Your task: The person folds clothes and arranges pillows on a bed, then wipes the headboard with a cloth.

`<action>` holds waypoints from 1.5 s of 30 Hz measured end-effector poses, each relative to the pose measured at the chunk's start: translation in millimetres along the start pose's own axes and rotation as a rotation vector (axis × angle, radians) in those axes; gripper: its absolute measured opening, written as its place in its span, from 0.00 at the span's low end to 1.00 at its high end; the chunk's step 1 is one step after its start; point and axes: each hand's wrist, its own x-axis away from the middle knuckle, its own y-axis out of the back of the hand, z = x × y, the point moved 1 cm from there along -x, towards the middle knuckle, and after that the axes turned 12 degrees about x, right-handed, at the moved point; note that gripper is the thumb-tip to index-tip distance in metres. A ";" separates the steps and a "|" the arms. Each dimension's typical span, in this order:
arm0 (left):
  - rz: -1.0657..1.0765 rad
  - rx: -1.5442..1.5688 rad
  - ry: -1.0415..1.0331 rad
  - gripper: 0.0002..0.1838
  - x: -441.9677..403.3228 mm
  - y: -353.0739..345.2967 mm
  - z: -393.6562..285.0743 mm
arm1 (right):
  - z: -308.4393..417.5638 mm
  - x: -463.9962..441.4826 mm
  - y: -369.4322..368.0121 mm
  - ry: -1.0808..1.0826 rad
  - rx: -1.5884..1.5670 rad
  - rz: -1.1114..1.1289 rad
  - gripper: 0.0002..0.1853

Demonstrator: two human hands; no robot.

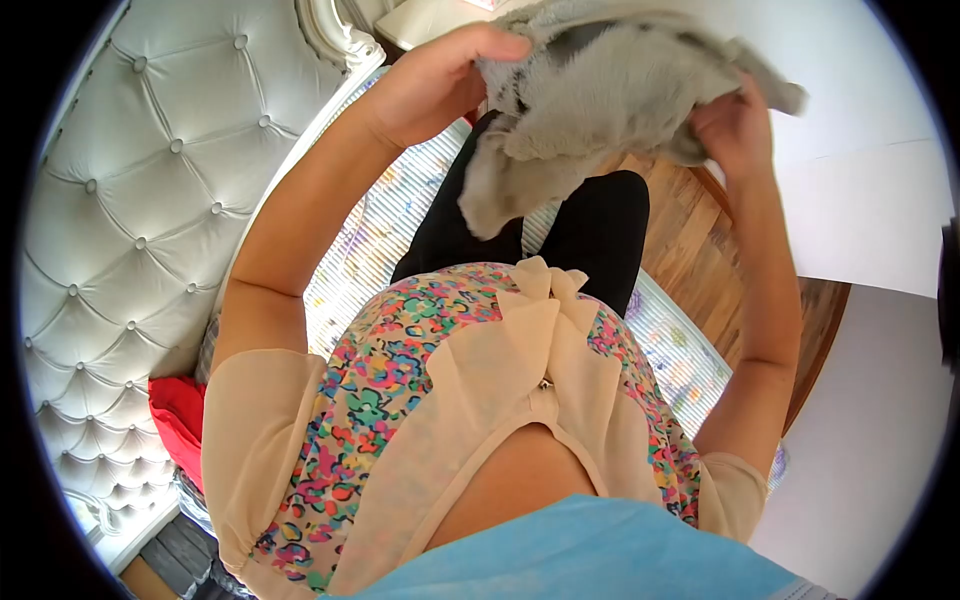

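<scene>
A grey, fuzzy piece of cloth (600,100), perhaps a garment, hangs stretched between my two hands above my lap. My left hand (435,85) is closed on its left side, with the thumb on top and the other fingers partly hidden. On the opposite side, my right hand (737,120) grips the cloth near its right end, its fingers partly covered by the fabric. One loose flap droops toward my knees. The upper edge is smeared by motion, and a darker patch shows inside a fold.
A white tufted headboard (150,200) fills the left side. Red cloth (178,420) and dark folded items (180,555) lie at lower left. Striped floral bedding (375,200) is under my legs in black trousers (600,225). Wooden floor (685,235) and white walls (860,200) are to the right.
</scene>
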 end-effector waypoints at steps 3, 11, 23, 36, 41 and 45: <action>0.073 -0.461 -0.038 0.28 -5.4 20.5 1.3 | -5.0 12.3 -24.5 0.014 -0.043 0.106 0.21; -0.194 -0.590 -0.010 0.26 -5.9 24.5 -7.9 | 51.3 40.9 -36.4 0.356 0.150 0.190 0.24; -0.410 -0.180 -0.432 0.16 5.1 61.1 -55.0 | 88.7 25.1 -15.9 0.417 0.983 -0.137 0.23; -0.509 -0.296 -0.597 0.13 17.4 22.8 -83.0 | 108.4 22.2 -32.9 0.428 1.230 -0.203 0.29; -0.533 -0.512 -0.737 0.14 19.9 48.1 -79.7 | 107.3 10.9 -29.1 0.414 0.970 0.049 0.25; -0.419 -0.374 -0.597 0.21 21.2 55.8 -78.6 | 97.2 14.9 -42.7 0.428 0.868 -0.010 0.22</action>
